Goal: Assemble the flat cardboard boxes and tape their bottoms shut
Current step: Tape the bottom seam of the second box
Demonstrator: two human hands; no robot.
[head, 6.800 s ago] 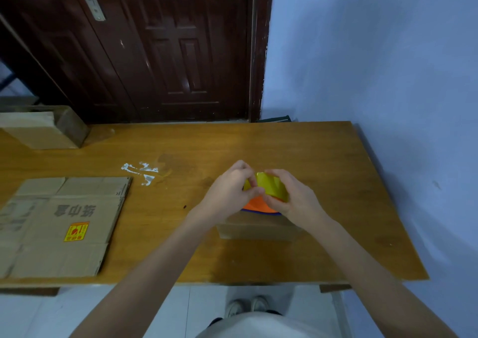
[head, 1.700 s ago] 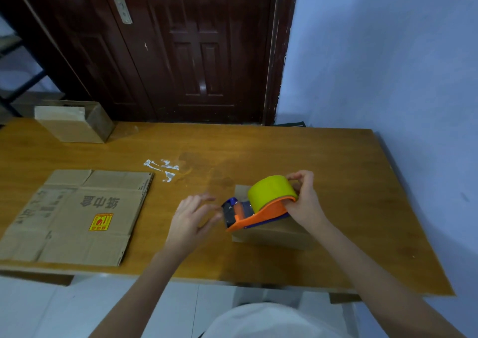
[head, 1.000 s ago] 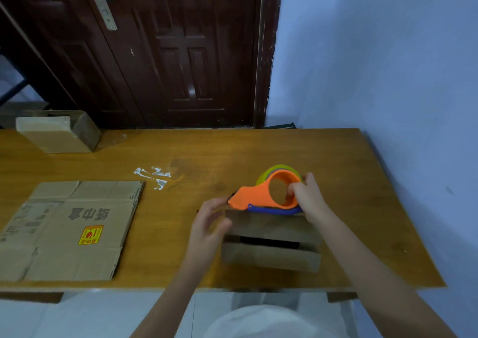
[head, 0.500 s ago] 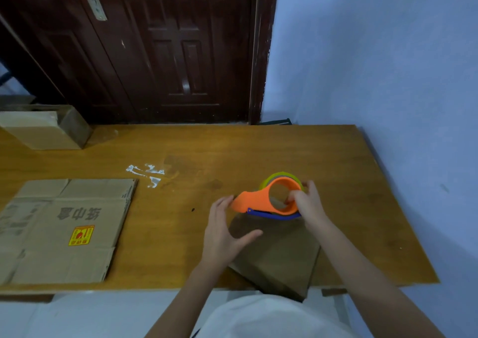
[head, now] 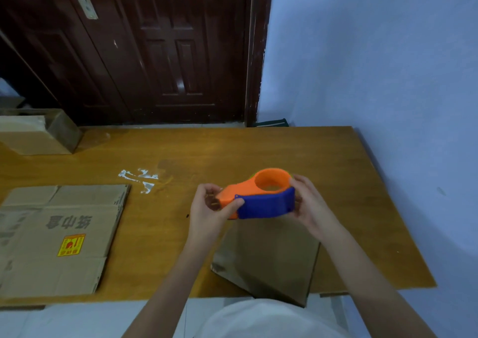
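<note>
Left hand: the left hand (head: 210,212) is curled around the orange nose end of the tape dispenser (head: 258,195), thumb pressed on its near side.
Right hand: the right hand (head: 309,205) is closed on the rounded rear end, fingers wrapped behind it.
Dispenser: held clear of the table between both hands, long axis running left to right, blue face toward the person.
Assembled box: the small cardboard box (head: 269,255) lies just below and nearer the person than the hands, tilted, one corner past the table (head: 258,146) edge.
Key relation: the box sits under both hands, slightly nearer the right; taping likely means lowering the dispenser toward the body.
Flat stock: a flattened cardboard box (head: 57,236) lies well apart to the left.
Far corner: another cardboard box (head: 36,133) stands at the back left.
</note>
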